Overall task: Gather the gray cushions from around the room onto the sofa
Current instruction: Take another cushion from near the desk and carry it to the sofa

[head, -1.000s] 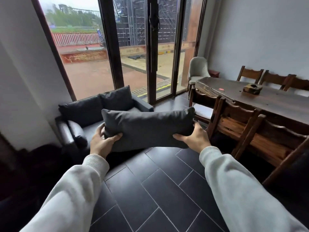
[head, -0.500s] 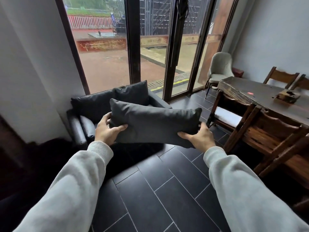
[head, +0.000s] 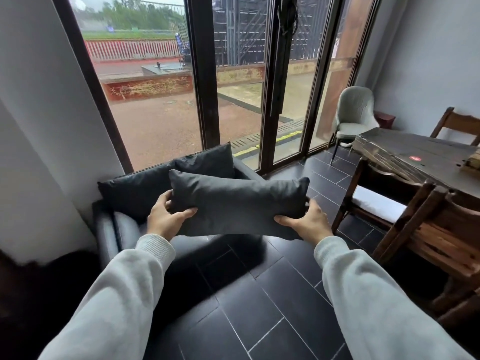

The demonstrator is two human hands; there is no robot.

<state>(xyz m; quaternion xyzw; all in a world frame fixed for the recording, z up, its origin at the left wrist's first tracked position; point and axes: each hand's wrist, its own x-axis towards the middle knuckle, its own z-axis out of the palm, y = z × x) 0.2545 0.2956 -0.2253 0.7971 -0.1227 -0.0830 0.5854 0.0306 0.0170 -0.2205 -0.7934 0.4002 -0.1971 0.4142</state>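
I hold a long dark gray cushion (head: pixel 239 206) level in the air in front of me, over the front of the sofa seat. My left hand (head: pixel 166 216) grips its left end and my right hand (head: pixel 309 224) grips its lower right corner. Below and behind it is the dark sofa (head: pixel 109 229), set against the window. Two gray cushions lean on the sofa's back: one at the left (head: pixel 135 190) and one at the right (head: pixel 207 159). The held cushion hides most of the seat.
A dark wooden table (head: pixel 415 157) with wooden chairs (head: pixel 441 237) stands at the right. A pale upholstered chair (head: pixel 354 118) sits by the glass doors (head: pixel 233 74). The floor is dark tile (head: pixel 272 307). A white wall (head: pixel 39 126) rises at the left.
I have moved closer to the sofa, which now sits larger and nearer below the cushion. Both hands keep the same hold on the cushion.
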